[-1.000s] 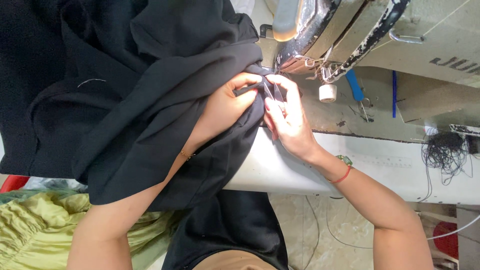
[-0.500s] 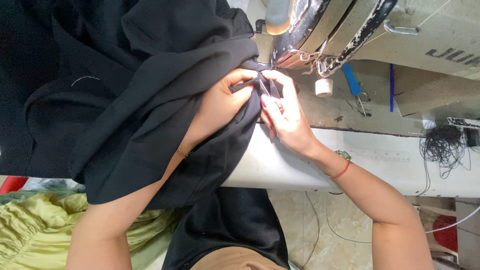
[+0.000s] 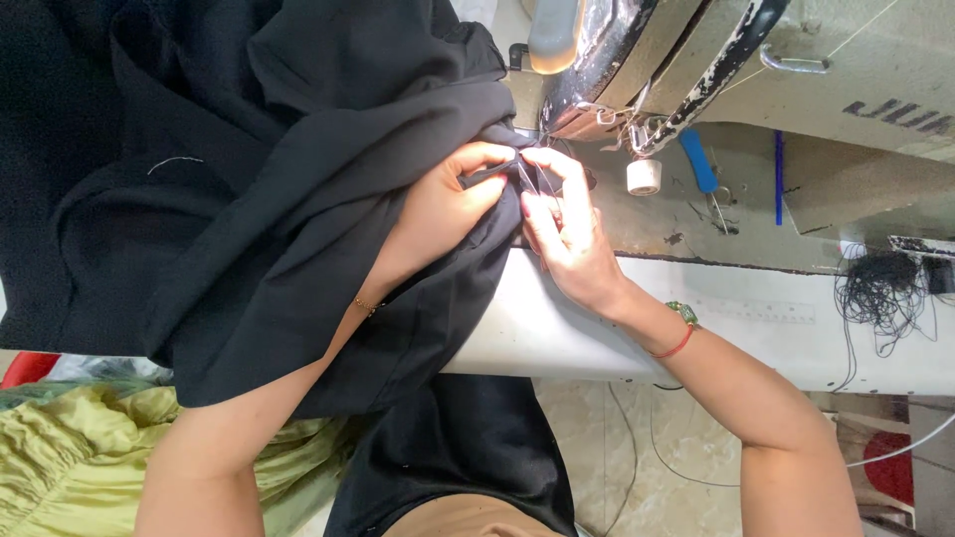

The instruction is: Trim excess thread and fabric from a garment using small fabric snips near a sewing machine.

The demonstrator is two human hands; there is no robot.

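1. The setting was a sewing workstation: a white desk (image 3: 557, 328) with a worn, stained top, and a pale tiled floor (image 3: 637, 438) visible under its near edge.
2. An old sewing machine (image 3: 696, 60), its paint chipped, sat at the far right of the desk, with its needle end hanging over the middle.
3. A big heap of black fabric (image 3: 249, 199) covered the whole left half of the desk and spilled over the near edge into the person's lap.
4. The left hand (image 3: 448, 199) was resting on top of the fabric, with thumb and fingers pinched closed on a small fold of it, right by the machine's needle end.
5. The right hand (image 3: 562, 234) was touching that same fold from the other side, with its fingers curled in and the tips pressed tight on the cloth. Basically both hands met at one spot, nearly fingertip to fingertip.
6. A small white spool (image 3: 644, 176) stood on the desk just beside the right hand, under the machine.
7. A blue-handled tool (image 3: 701, 164) lay a bit further right, near the far edge.
8. A tangle of black thread (image 3: 880, 288) sat towards the right edge of the desk.
9. The right wrist had a red string bracelet (image 3: 678, 343).
10. Some crumpled green cloth (image 3: 70, 447) was piled down below the desk's near left corner.
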